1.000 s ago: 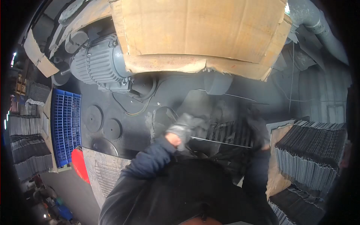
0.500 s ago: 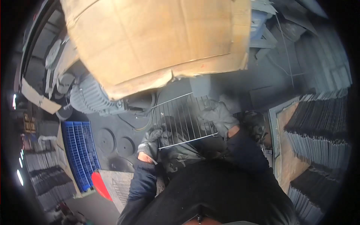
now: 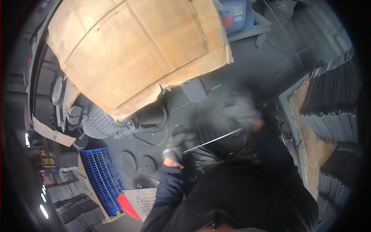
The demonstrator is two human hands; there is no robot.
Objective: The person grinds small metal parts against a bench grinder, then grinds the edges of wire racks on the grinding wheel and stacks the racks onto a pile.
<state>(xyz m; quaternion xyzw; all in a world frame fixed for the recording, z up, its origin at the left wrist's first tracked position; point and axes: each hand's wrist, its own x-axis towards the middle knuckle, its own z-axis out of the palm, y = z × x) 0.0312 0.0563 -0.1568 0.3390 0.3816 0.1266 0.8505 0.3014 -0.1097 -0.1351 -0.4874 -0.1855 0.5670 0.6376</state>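
Observation:
My left hand (image 3: 181, 142), in a dirty grey glove, is closed around the near left corner of a wire rack (image 3: 212, 140). The rack's pale front rod shows clearly, running up to the right across my lap; its thinner bars are smeared. My right hand (image 3: 240, 112), gloved in grey too, is a blur above the rack's right end. Its fingers cannot be made out, nor whether they touch the wire.
A large cardboard sheet (image 3: 131, 50) hangs ahead, beside a ribbed motor housing (image 3: 102, 123). Blue plastic grating (image 3: 102, 176) stands at the left near round discs (image 3: 127, 162). Stacked dark sheets (image 3: 330, 96) rise at the right. A blue container (image 3: 235, 17) sits at the back.
The rack has tipped from face-on to nearly edge-on. My right hand has moved and is now motion-blurred, while my left keeps its grip. The head view has turned slightly.

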